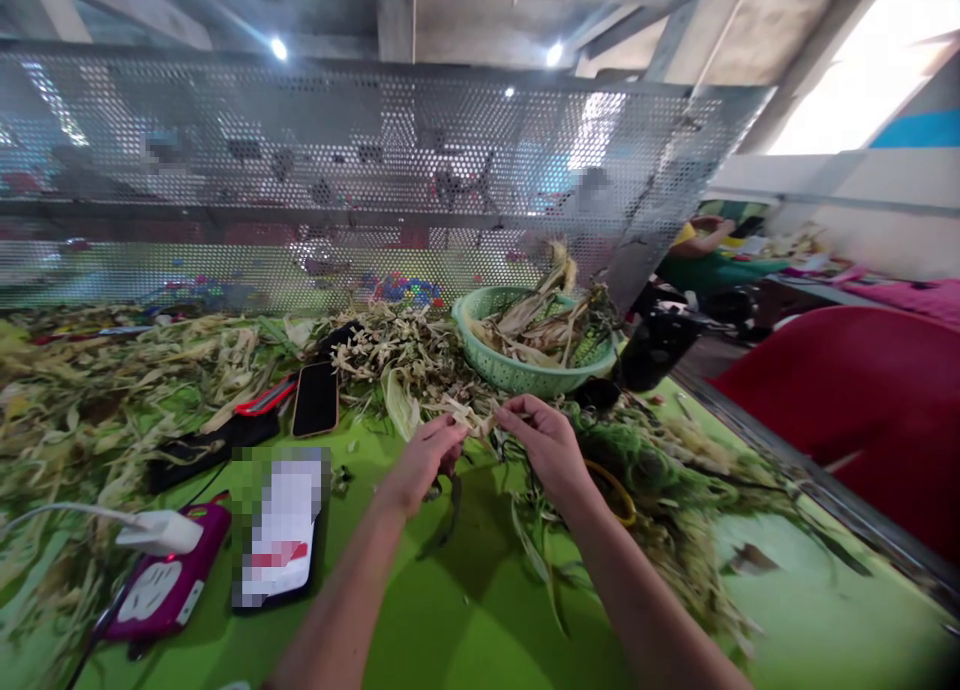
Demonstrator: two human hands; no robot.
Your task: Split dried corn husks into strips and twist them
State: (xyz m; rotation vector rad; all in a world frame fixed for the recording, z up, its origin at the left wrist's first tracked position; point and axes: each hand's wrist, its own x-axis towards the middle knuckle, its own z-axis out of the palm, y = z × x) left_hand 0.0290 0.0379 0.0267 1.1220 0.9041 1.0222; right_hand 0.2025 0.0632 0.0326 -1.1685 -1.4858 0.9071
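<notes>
My left hand (pixel 426 457) and my right hand (pixel 546 442) meet over the green table (pixel 465 610), both pinched on the same strip of dried husk (pixel 474 419) stretched between their fingertips. Just behind the hands lies a heap of dried husks and leaves (pixel 409 355). A light green plastic basket (pixel 517 373) filled with husks stands a little beyond my right hand. More tangled green and dry plant strands (pixel 660 470) lie to the right of my right wrist.
Two phones (pixel 316 398) and a dark case lie left of the hands; a purple power strip (pixel 161 590) with a white plug sits at the near left. A perforated metal screen (pixel 375 170) walls the table's far side. A red chair (pixel 847 400) stands at right, with a person beyond.
</notes>
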